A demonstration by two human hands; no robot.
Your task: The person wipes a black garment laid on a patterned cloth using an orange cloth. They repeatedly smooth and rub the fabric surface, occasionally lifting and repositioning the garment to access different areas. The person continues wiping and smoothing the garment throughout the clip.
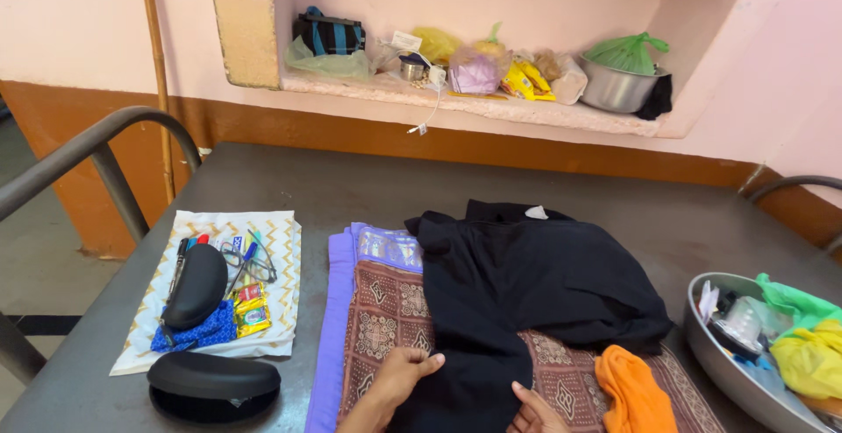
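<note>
A black garment lies crumpled on top of a brown patterned cloth, which rests on a purple folded cloth on a grey metal table. My left hand lies flat on the brown cloth, its fingers touching the black garment's left edge. At the bottom of the frame my right hand grips the garment's lower edge. An orange cloth lies just to the right of that hand.
A white zigzag cloth at left carries a black case, pens, spectacles and small packets. Another black case sits near the front edge. A steel bowl of bags stands at right. A wall niche holds bags and a pot.
</note>
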